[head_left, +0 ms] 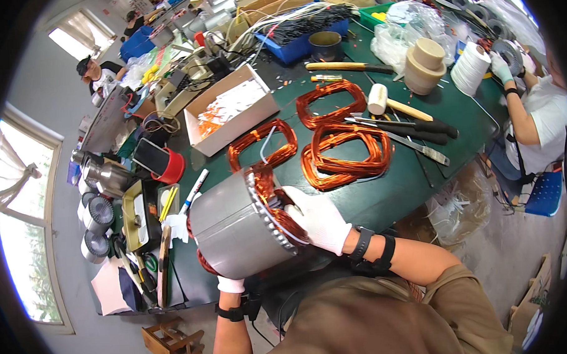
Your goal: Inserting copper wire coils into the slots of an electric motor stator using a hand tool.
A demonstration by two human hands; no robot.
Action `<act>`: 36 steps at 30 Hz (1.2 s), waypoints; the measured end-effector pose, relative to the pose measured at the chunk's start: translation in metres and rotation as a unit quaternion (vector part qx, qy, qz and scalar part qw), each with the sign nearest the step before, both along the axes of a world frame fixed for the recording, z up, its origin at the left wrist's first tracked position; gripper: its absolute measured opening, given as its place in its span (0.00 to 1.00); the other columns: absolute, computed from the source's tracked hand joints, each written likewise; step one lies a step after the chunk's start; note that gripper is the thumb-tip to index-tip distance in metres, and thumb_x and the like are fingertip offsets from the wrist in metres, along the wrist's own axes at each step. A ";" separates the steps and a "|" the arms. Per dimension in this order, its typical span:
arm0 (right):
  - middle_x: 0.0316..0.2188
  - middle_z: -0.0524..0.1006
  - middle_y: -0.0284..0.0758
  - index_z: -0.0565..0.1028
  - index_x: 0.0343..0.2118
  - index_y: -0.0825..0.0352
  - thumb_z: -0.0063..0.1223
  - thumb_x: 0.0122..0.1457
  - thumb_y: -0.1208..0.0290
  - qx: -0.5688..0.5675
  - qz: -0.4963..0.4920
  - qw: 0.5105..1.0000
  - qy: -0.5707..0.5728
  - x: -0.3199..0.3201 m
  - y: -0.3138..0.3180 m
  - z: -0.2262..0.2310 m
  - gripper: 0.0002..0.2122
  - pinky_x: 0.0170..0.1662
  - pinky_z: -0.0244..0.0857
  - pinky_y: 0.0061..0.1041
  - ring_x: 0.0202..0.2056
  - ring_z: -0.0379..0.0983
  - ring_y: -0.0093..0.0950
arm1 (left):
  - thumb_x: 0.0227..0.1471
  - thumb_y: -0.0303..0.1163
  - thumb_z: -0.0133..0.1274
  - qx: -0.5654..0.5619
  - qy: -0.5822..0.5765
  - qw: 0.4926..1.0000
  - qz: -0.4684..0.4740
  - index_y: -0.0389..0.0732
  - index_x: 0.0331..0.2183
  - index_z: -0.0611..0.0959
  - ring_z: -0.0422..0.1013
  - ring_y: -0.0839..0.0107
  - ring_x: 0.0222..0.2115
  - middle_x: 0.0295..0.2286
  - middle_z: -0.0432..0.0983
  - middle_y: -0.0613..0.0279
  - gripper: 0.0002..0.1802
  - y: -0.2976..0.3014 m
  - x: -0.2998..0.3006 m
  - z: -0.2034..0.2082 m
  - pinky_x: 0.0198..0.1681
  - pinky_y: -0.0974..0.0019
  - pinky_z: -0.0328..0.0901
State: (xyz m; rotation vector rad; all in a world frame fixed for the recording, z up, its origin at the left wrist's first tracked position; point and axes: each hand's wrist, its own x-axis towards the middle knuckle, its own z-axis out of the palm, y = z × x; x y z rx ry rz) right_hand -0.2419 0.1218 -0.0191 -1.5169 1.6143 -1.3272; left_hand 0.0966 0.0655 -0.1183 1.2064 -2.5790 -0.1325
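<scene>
The right hand [316,221], in a white glove, presses its fingers into the copper windings at the open end of a grey motor stator [238,225]. The left hand [230,284], also gloved, sits under the stator's near side; whether it is clasped or flat cannot be told. The stator lies on its side at the near edge of a dark green worktable [396,192]. Just beyond it lie loose copper wire coils [345,153], then a white mallet [393,104] and long hand tools [413,132]. A cardboard box [231,110] of paper slips stands to the left. A gloved co-worker [537,115] works at the far right end. A bright window [22,217] fills the left wall.
</scene>
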 end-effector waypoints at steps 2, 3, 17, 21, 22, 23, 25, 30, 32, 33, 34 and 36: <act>0.29 0.80 0.51 0.72 0.56 0.65 0.46 0.67 0.66 0.018 -0.009 1.000 -0.003 -0.004 0.007 0.006 0.17 0.38 0.72 0.48 0.31 0.78 0.52 | 0.68 0.33 0.50 0.023 0.048 0.998 0.022 0.38 0.62 0.71 0.68 0.60 0.58 0.57 0.72 0.54 0.24 0.001 0.001 0.006 0.62 0.56 0.64; 0.30 0.80 0.50 0.73 0.55 0.66 0.48 0.67 0.66 0.008 -0.018 1.000 0.003 -0.005 0.012 0.010 0.17 0.37 0.73 0.45 0.30 0.79 0.49 | 0.68 0.33 0.50 0.040 0.093 0.994 0.051 0.38 0.63 0.70 0.67 0.59 0.59 0.57 0.72 0.54 0.25 0.002 0.003 0.013 0.63 0.55 0.63; 0.32 0.80 0.38 0.78 0.51 0.70 0.62 0.48 0.78 -0.145 -0.023 0.980 0.136 -0.002 0.061 0.071 0.24 0.35 0.72 0.36 0.30 0.76 0.39 | 0.52 0.25 0.63 0.098 0.326 0.923 0.180 0.31 0.56 0.77 0.78 0.63 0.49 0.47 0.82 0.51 0.29 0.023 -0.033 0.067 0.54 0.63 0.69; 0.30 0.79 0.39 0.78 0.51 0.70 0.61 0.47 0.77 -0.141 -0.047 0.975 0.165 -0.004 0.063 0.072 0.24 0.34 0.72 0.37 0.29 0.76 0.39 | 0.50 0.26 0.66 0.114 0.326 0.924 0.167 0.32 0.54 0.79 0.80 0.60 0.48 0.45 0.83 0.49 0.29 0.021 -0.042 0.073 0.54 0.62 0.70; 0.30 0.79 0.39 0.78 0.51 0.70 0.62 0.47 0.77 -0.142 -0.044 0.976 0.162 -0.002 0.062 0.073 0.24 0.34 0.72 0.37 0.29 0.76 0.39 | 0.50 0.26 0.66 0.090 0.327 0.927 0.163 0.32 0.53 0.80 0.80 0.60 0.47 0.45 0.83 0.48 0.28 0.025 -0.043 0.081 0.53 0.62 0.70; 0.30 0.79 0.40 0.78 0.51 0.70 0.62 0.47 0.76 -0.144 -0.038 0.976 0.158 -0.001 0.061 0.073 0.24 0.34 0.72 0.37 0.29 0.76 0.39 | 0.51 0.26 0.66 0.064 0.329 0.928 0.162 0.32 0.53 0.80 0.80 0.60 0.46 0.45 0.83 0.48 0.27 0.030 -0.042 0.084 0.53 0.62 0.70; 0.29 0.79 0.40 0.79 0.50 0.69 0.63 0.46 0.75 -0.159 -0.023 0.980 0.117 0.004 0.057 0.070 0.23 0.33 0.72 0.37 0.28 0.76 0.39 | 0.50 0.27 0.66 0.127 0.328 0.920 0.175 0.32 0.53 0.80 0.80 0.64 0.46 0.44 0.84 0.51 0.27 0.026 -0.033 0.087 0.51 0.62 0.71; 0.27 0.77 0.38 0.78 0.50 0.70 0.62 0.44 0.77 -0.160 -0.034 0.975 0.149 0.000 0.058 0.063 0.25 0.31 0.70 0.35 0.26 0.74 0.38 | 0.52 0.28 0.64 0.050 0.343 0.926 0.150 0.32 0.53 0.80 0.80 0.63 0.45 0.44 0.83 0.52 0.26 0.023 -0.046 0.078 0.50 0.63 0.70; 0.27 0.77 0.37 0.78 0.51 0.70 0.60 0.43 0.79 -0.175 -0.047 0.973 0.144 0.002 0.057 0.063 0.26 0.31 0.70 0.35 0.27 0.74 0.38 | 0.52 0.28 0.64 0.059 0.351 0.921 0.158 0.32 0.53 0.80 0.80 0.63 0.45 0.44 0.83 0.52 0.26 0.022 -0.046 0.077 0.50 0.63 0.70; 0.27 0.77 0.37 0.78 0.51 0.70 0.60 0.43 0.79 -0.173 -0.046 0.973 0.142 0.002 0.057 0.062 0.26 0.31 0.70 0.35 0.27 0.74 0.38 | 0.52 0.28 0.64 0.068 0.362 0.915 0.166 0.31 0.53 0.79 0.80 0.63 0.45 0.44 0.83 0.52 0.26 0.022 -0.045 0.076 0.51 0.62 0.70; 0.28 0.77 0.38 0.78 0.51 0.70 0.59 0.43 0.80 -0.169 -0.046 0.975 0.135 0.003 0.058 0.061 0.26 0.32 0.70 0.35 0.28 0.74 0.38 | 0.52 0.28 0.64 0.070 0.361 0.915 0.166 0.31 0.53 0.79 0.80 0.63 0.45 0.44 0.83 0.52 0.26 0.022 -0.044 0.075 0.51 0.62 0.70; 0.29 0.77 0.38 0.78 0.52 0.71 0.59 0.42 0.81 -0.163 -0.046 0.977 0.129 0.003 0.058 0.059 0.27 0.33 0.70 0.35 0.29 0.74 0.39 | 0.52 0.28 0.64 0.054 0.334 0.927 0.160 0.32 0.53 0.79 0.79 0.63 0.45 0.45 0.83 0.51 0.27 0.022 -0.041 0.073 0.51 0.62 0.70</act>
